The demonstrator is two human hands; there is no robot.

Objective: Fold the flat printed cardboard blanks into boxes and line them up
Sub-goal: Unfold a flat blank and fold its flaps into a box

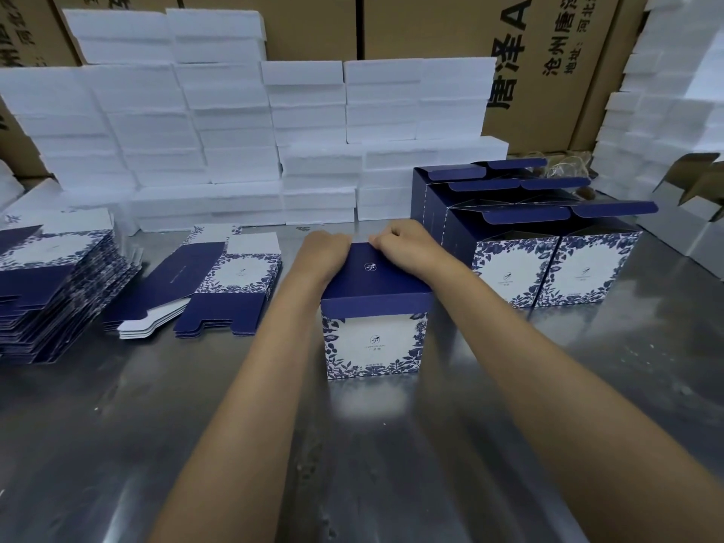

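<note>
From your head camera, you stand at a shiny metal table in a packing room, with white foam blocks stacked along the back and brown cartons behind them. Flat printed blanks lie piled at your far left, and a smaller fanned pile sits nearer the middle. Finished boxes stand in rows at your right, their top flaps open.

The box in hand stands upright just in front of you, dark blue panel on top. Your left hand curls over the far left edge of that panel and your right hand curls over the far right edge; both grip it there, though the fingertips are hidden behind the box.

You seem to be tucking the far flap home. The risk from here: press harder on one side and the tab may buckle or crease outside the slot. The slick steel offers little friction, so a forward shove could skid the box away from you or toward the finished rows.
</note>
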